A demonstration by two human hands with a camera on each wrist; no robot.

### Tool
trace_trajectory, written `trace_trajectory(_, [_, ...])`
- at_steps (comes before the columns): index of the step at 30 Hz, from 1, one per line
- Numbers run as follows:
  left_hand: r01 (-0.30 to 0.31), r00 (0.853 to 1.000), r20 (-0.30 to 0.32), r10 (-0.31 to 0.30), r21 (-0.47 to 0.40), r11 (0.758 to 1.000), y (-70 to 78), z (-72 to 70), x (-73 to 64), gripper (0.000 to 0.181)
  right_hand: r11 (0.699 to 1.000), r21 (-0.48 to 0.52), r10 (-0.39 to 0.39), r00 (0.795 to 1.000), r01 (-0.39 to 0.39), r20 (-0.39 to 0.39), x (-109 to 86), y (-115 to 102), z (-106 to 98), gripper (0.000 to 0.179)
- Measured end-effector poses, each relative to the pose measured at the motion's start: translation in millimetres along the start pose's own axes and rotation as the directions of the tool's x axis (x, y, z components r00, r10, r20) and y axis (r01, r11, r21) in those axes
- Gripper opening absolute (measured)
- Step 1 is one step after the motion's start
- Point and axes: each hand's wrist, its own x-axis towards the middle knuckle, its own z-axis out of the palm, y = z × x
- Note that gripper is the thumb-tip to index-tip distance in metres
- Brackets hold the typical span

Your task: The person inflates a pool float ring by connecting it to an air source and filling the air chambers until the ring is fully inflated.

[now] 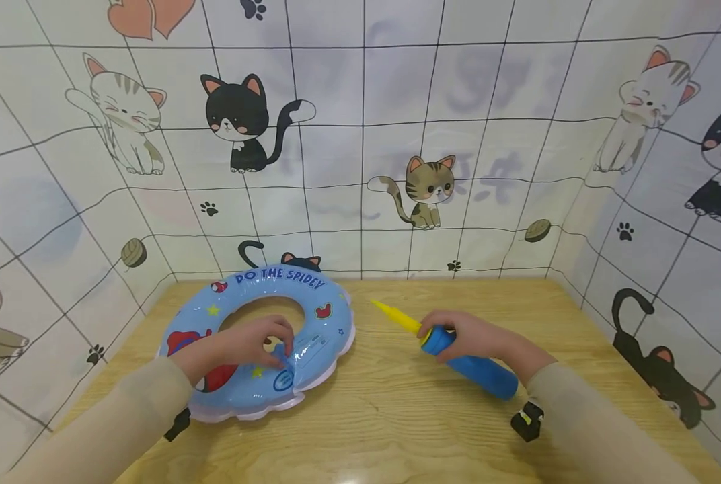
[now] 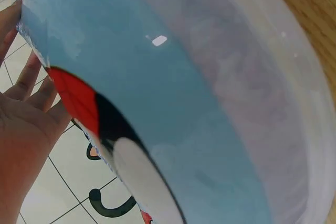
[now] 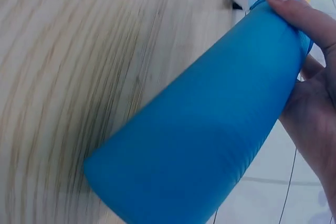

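A light blue inflated swim ring with a scalloped pale edge and cartoon prints lies on the left of the table. My left hand is over its near inner side, thumb and fingers pinching the small blue air valve. In the left wrist view the ring's side fills most of the picture, and the valve is hidden. My right hand grips a blue hand pump near its front end. The pump's yellow tapered nozzle points up and left, toward the ring.
The wooden tabletop runs back to a wall covered in tile-pattern sheeting with cartoon cats, which also closes off both sides. A black wrist-camera mount sits under the right sleeve, another under the left.
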Motion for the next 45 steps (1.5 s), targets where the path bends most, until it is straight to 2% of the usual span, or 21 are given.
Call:
trace_trajectory(4, [0.004, 1.000, -0.006, -0.005, -0.006, 1.000, -1.1, 1.6, -1.7, 0.017, 0.994, 0.069, 0.081, 0.997, -0.080, -0.016, -7.7, 11, -11, 0.045])
trace_trajectory(10, [0.022, 1.000, -0.011, -0.022, -0.044, 0.999, -1.7, 2.3, -5.2, 0.017, 0.969, 0.123, 0.222, 0.974, -0.216, -0.044, -19.3, 22, -23, 0.056])
trace_trajectory(20, [0.009, 1.000, -0.009, -0.009, -0.059, 0.998, 0.0, 3.9, -8.4, 0.019, 0.954, 0.191, 0.245, 0.969, -0.232, -0.044, -39.5, 42, -40, 0.070])
trace_trajectory(28, [0.062, 0.998, 0.001, -0.062, -0.078, 0.995, -1.1, 7.8, -11.8, 0.025, 0.920, 0.277, 0.288, 0.958, -0.276, -0.004, -51.4, 60, -43, 0.074])
trace_trajectory(33, [0.046, 0.999, -0.003, -0.046, -0.086, 0.995, -3.5, 9.3, -12.9, 0.025, 0.915, 0.241, 0.339, 0.940, -0.323, -0.025, -56.3, 66, -44, 0.075])
trace_trajectory(40, [0.067, 0.998, -0.004, -0.068, -0.098, 0.993, -2.5, 10.9, -12.4, 0.027, 0.916, 0.167, 0.376, 0.926, -0.365, -0.041, -59.4, 77, -42, 0.070])
trace_trajectory(45, [0.078, 0.997, -0.008, -0.079, -0.098, 0.992, -1.9, 12.1, -12.4, 0.027, 0.924, 0.132, 0.368, 0.928, -0.359, -0.055, -60.6, 78, -41, 0.070])
